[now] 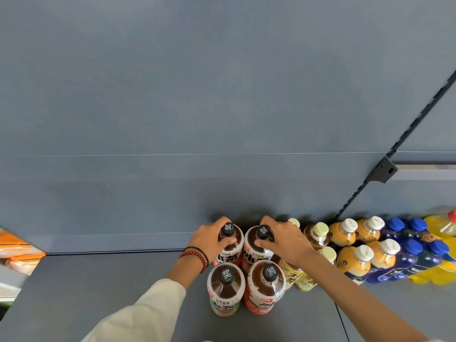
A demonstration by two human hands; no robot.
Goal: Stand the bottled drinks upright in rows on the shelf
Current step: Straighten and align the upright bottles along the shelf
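On the grey shelf (pixel 123 292) stand several brown tea bottles with black caps. My left hand (pixel 209 239) grips the neck of the back left tea bottle (pixel 230 253). My right hand (pixel 283 239) grips the neck of the back right tea bottle (pixel 254 251). Both stand upright against the back panel. In front of them stand two more tea bottles, one with a green base (pixel 225 290) and one with a red base (pixel 265 288).
To the right runs a double row of upright bottles: yellow tea (pixel 302 277), orange juice with white caps (pixel 355 257), blue drinks (pixel 409 253), yellow drinks (pixel 441 227). A slotted upright with a bracket (pixel 385 171) crosses the back panel. Orange packaging (pixel 17 245) lies at far left.
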